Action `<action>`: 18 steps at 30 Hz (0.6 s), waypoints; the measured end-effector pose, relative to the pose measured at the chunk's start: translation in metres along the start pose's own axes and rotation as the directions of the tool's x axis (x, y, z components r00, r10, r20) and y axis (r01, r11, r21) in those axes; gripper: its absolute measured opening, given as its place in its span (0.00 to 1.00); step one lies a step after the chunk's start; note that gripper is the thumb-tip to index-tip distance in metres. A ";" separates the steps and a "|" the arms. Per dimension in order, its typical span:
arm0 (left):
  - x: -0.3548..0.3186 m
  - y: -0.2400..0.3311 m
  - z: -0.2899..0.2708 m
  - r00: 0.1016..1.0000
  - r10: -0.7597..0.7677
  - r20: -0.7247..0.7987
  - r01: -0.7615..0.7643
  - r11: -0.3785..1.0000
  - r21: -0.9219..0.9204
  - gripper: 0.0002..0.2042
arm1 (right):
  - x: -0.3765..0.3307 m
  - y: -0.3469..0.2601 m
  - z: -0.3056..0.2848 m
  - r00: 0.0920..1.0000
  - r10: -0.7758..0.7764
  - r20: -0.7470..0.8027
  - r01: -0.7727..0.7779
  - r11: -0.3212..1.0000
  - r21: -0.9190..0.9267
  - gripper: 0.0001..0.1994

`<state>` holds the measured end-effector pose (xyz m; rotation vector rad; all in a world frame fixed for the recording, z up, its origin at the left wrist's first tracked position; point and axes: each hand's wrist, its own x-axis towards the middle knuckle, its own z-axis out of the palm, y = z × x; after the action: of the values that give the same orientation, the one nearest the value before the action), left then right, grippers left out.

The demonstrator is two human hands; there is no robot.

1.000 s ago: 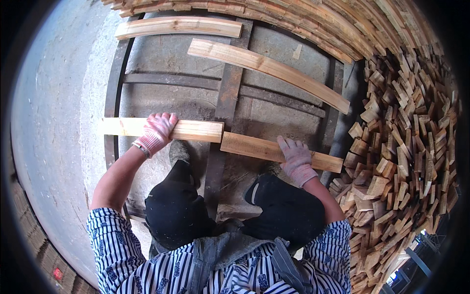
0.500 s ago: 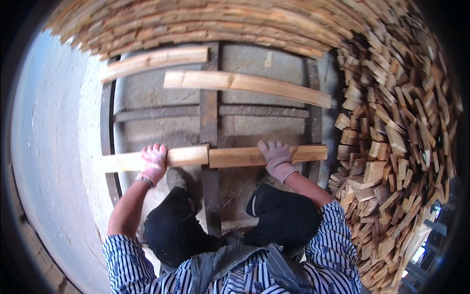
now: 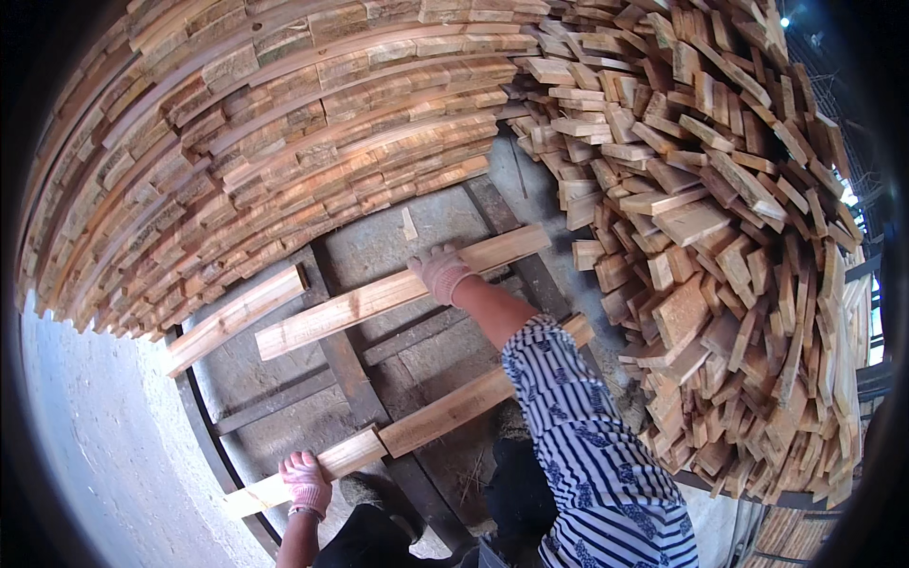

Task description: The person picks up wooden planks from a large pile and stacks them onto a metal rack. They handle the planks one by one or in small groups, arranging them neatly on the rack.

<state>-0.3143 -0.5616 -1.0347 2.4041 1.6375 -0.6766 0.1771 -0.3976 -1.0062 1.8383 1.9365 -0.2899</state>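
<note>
My left hand, in a pale pink knit glove, has its fingers wrapped over a short wooden board near my feet. End to end with it lies a second board, partly hidden under my right sleeve. My right hand, gloved too, reaches forward and grips a longer wooden board across its middle, fingers over the far edge. Farther left rests another short board. All these boards lie across a dark metal frame on the floor.
A high stack of layered boards rises beyond the frame. A loose heap of short wood pieces stands at the right. A small wood scrap lies on the concrete floor inside the frame.
My right hand has left the near right board and moved forward onto the longer board. My left hand stays on the near left board. The view has turned toward the right.
</note>
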 end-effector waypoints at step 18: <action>-0.006 -0.001 0.005 1.000 0.004 -0.026 -0.005 0.999 -0.044 0.22 | 0.082 0.024 -0.047 0.981 -0.179 -0.071 0.174 0.983 -0.064 0.23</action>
<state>-0.3182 -0.5685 -1.0363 2.3948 1.6388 -0.6043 0.1913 -0.3012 -0.9991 1.6663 2.1428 -0.2194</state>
